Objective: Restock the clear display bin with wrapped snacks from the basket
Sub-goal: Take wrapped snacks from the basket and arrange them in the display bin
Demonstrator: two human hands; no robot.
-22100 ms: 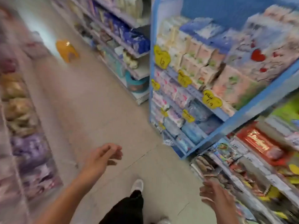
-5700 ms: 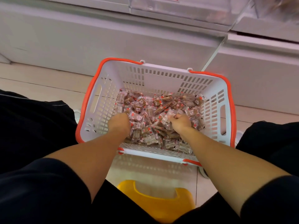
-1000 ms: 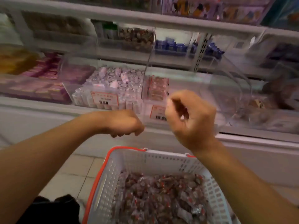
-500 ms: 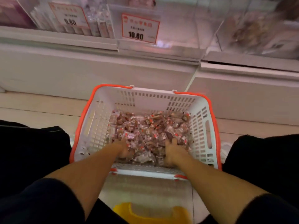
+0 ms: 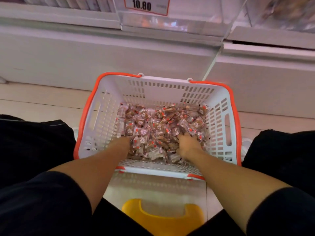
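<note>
A white basket with an orange rim (image 5: pixel 102 116) stands on the floor between my knees, holding a heap of wrapped snacks (image 5: pixel 158 123) in clear wrappers with red marks. My left hand (image 5: pixel 124 142) is pushed into the near left of the heap, its fingers buried under wrappers. My right hand (image 5: pixel 187 145) digs into the near right of the heap, fingers curled among the packets. The clear display bin (image 5: pixel 170 23) sits on the shelf above the basket, behind a 10.80 price label (image 5: pixel 146 5).
A yellow stool (image 5: pixel 163 217) is under me at the bottom edge. My black-clad legs (image 5: pixel 34 150) flank the basket. A white shelf base (image 5: pixel 102 55) runs behind it, and another clear bin (image 5: pixel 281 14) is at the top right.
One second ago both hands were raised in front of the clear bin. They have come down into the basket and have sunk a little deeper into the heap since half a second ago.
</note>
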